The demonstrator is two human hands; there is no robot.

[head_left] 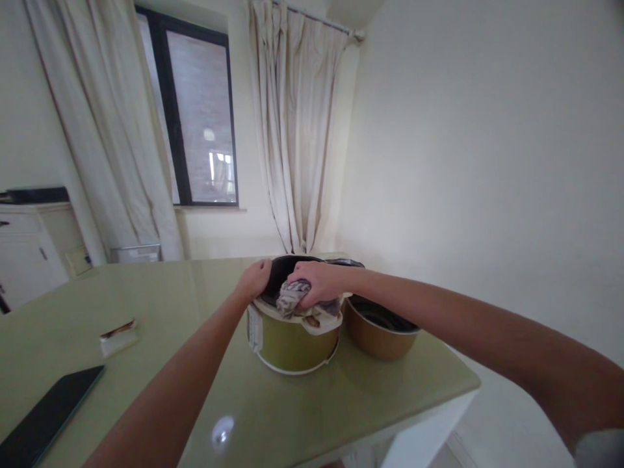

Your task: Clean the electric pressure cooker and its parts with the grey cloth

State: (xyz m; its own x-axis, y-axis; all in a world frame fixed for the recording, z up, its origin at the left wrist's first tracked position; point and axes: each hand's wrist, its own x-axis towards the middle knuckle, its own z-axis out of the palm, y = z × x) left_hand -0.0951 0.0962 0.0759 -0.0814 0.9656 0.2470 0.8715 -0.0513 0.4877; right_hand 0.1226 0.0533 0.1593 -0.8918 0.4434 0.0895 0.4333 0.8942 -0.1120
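A rice cooker with a green body and a white rim stands on the table. My left hand is closed over its upper left edge, with the fingertips partly hidden. A crumpled, patterned cloth is bunched in my right hand, which presses it at the cooker's dark opening. Part of the cloth hangs over the front rim. Just right of the cooker sits a brown pot with a dark inside, partly covered by my right forearm.
The pale green glossy table has its right corner near the brown pot. A dark flat panel and a small white packet lie to the left. Behind the table are a wall, curtains and a window.
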